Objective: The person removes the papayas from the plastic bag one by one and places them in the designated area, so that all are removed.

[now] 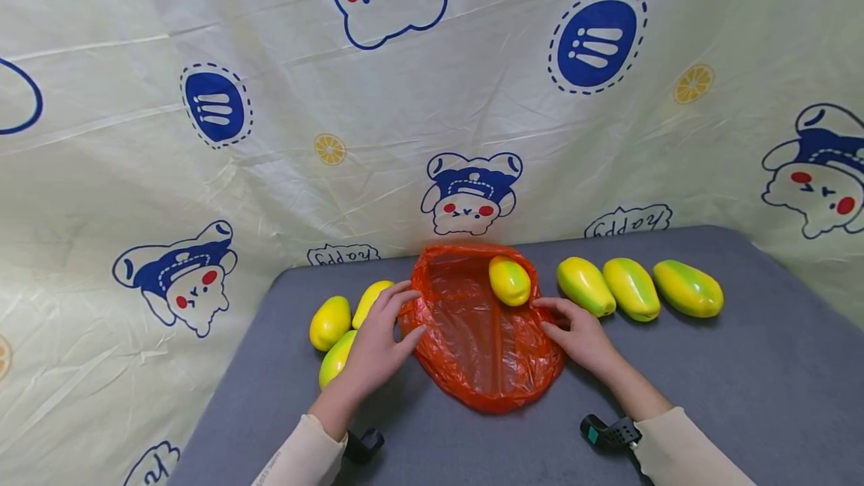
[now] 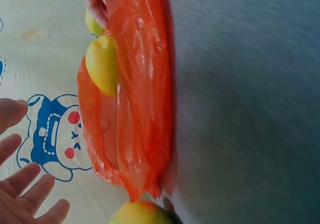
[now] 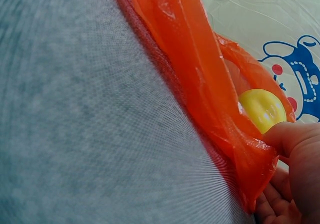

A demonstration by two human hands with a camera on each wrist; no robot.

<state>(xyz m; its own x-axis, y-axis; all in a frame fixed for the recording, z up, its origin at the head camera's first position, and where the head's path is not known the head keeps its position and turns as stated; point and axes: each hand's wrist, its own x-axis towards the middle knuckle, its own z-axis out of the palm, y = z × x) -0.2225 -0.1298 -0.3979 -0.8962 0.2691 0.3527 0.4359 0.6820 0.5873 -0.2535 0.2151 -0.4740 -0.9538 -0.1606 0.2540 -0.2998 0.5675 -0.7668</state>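
Observation:
An orange-red plastic bag (image 1: 482,398) lies spread on the grey table with its wide mouth gaping. One yellow-green fruit (image 1: 509,281), like a mango or small papaya, sits at the far right inside the bag. At the bag's left rim is my left hand (image 1: 375,351); in the left wrist view its fingers (image 2: 37,194) are spread and hold nothing. My right hand (image 1: 586,337) is at the right rim. In the right wrist view, that hand (image 3: 302,164) pinches the bag's edge (image 3: 257,169) between thumb and fingers.
Left of the bag are three yellow-green mangoes (image 1: 331,323), partly behind my left hand. Three longer papaya-like fruits (image 1: 631,289) lie in a row at the right. A patterned pale sheet (image 1: 466,88) hangs behind the grey table (image 1: 742,396).

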